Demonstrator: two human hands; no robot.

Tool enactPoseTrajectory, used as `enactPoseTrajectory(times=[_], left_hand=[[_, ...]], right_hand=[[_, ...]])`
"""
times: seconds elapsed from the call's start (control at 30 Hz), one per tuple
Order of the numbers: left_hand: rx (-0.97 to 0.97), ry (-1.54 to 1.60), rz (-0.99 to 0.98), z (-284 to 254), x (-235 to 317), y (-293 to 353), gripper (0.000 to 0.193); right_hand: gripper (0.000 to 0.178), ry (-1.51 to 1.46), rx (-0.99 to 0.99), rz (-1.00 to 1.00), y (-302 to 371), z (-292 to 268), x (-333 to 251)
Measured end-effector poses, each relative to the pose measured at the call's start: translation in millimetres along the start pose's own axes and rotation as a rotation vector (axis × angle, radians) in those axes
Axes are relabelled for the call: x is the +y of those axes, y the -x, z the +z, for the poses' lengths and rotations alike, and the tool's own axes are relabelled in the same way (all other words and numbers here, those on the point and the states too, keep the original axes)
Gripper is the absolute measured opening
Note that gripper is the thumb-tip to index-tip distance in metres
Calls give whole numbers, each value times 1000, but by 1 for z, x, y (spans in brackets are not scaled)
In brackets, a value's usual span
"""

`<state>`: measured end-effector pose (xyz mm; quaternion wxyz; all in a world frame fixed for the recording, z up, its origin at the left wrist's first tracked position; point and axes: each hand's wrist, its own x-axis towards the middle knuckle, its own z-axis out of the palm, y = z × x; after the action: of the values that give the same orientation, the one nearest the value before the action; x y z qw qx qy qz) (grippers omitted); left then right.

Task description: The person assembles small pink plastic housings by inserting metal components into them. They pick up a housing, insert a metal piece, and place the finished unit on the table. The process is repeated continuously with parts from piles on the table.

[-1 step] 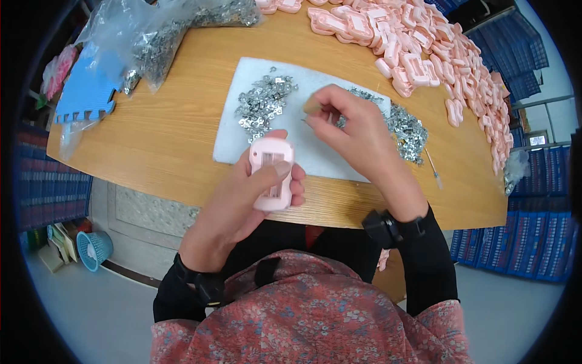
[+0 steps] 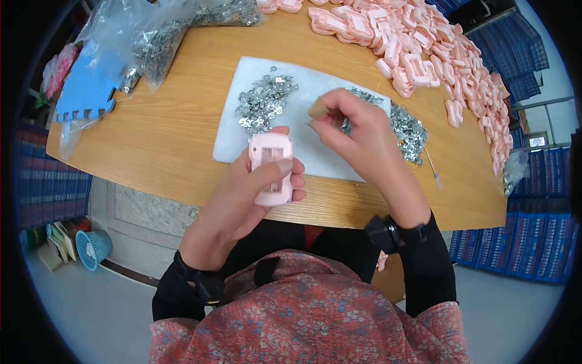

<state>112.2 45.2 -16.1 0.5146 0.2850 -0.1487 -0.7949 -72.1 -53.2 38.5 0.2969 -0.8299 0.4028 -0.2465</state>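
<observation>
My left hand [image 2: 233, 188] is wrapped round a pink plastic casing [image 2: 265, 182], its thumb lying across the rectangular recess in the casing's face. To the right of it, my right hand [image 2: 354, 130] is pinched over a white foam sheet [image 2: 306, 145]. A tan cover sits on one of its fingertips, and a small metal piece [image 2: 310, 124] seems to stick out at the thumb tip, too small to make out well. Loose flat metal pieces [image 2: 265, 102] lie heaped on the sheet beyond the casing. Another metal heap [image 2: 407, 130] spreads off the sheet's right edge, partly behind my right hand.
Many pink casings [image 2: 418, 67] are piled along the table's far right side. Clear bags of metal pieces [image 2: 160, 51] stand at the far left, beside a blue foam mat [image 2: 88, 85]. A thin pen-like tool [image 2: 433, 168] lies right of my right wrist.
My left hand and the pink casing have risen slightly toward the far side. My right hand has shifted a little to the right, still pinched.
</observation>
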Motion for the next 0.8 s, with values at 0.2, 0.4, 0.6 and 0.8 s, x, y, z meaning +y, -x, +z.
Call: enactPoseTrajectory(times=[0.2, 0.4, 0.6, 0.8], left_hand=[[19, 71, -54, 14, -2, -14, 58], [19, -10, -19, 29, -12, -18, 56], [84, -421, 263, 41, -27, -26, 51], [8, -396, 196, 47, -32, -29, 44]], right_hand=[[16, 108, 24, -258, 37, -7, -18], [18, -23, 109, -192, 57, -13, -9], [14, -619, 113, 294, 74, -10, 4], [14, -777, 191, 318, 82, -10, 21]])
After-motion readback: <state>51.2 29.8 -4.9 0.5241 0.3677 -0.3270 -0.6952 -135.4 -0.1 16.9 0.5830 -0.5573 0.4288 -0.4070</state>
